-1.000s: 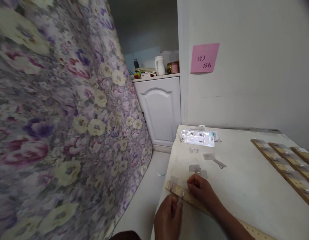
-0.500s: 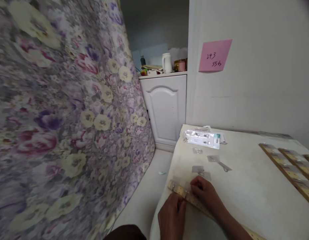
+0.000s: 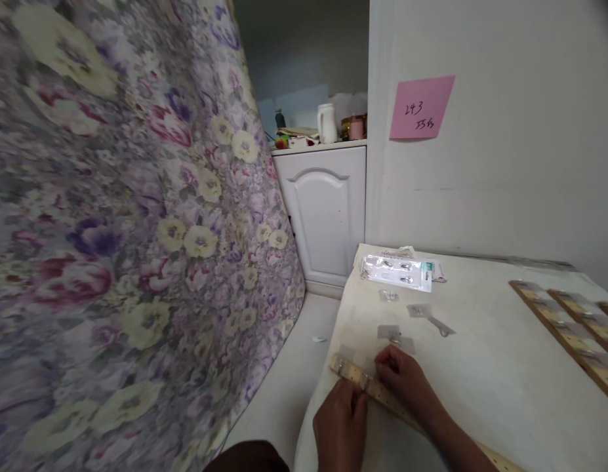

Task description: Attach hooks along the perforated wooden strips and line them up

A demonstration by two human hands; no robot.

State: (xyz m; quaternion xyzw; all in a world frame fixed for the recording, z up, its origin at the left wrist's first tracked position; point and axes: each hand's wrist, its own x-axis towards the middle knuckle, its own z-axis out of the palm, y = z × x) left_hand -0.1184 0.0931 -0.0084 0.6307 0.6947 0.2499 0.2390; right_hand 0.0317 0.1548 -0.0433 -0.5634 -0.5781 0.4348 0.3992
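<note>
A narrow wooden strip (image 3: pixel 351 373) with rows of small holes lies slantwise near the table's left edge, clear plastic pieces along its far-left end. My left hand (image 3: pixel 340 423) is closed at the strip's near side, fingertips pinched against its edge. Across the strip, my right hand (image 3: pixel 398 372) has thumb and fingers pinched at a clear plastic piece on it; the exact grip is partly hidden. Just beyond lie a clear adhesive hook (image 3: pixel 395 335), another with a long tab (image 3: pixel 431 319), and a smaller clear piece (image 3: pixel 389 296).
Blister packs of hooks (image 3: pixel 397 272) lie at the table's back left. Several wooden strips (image 3: pixel 554 321) with clear pieces rest at the right. A floral curtain (image 3: pixel 136 229) hangs left; a white cabinet (image 3: pixel 328 216) stands behind. A pink note (image 3: pixel 422 108) is on the wall.
My left hand has shifted very slightly right along the strip. My right hand keeps its place, and the things on the table have not moved.
</note>
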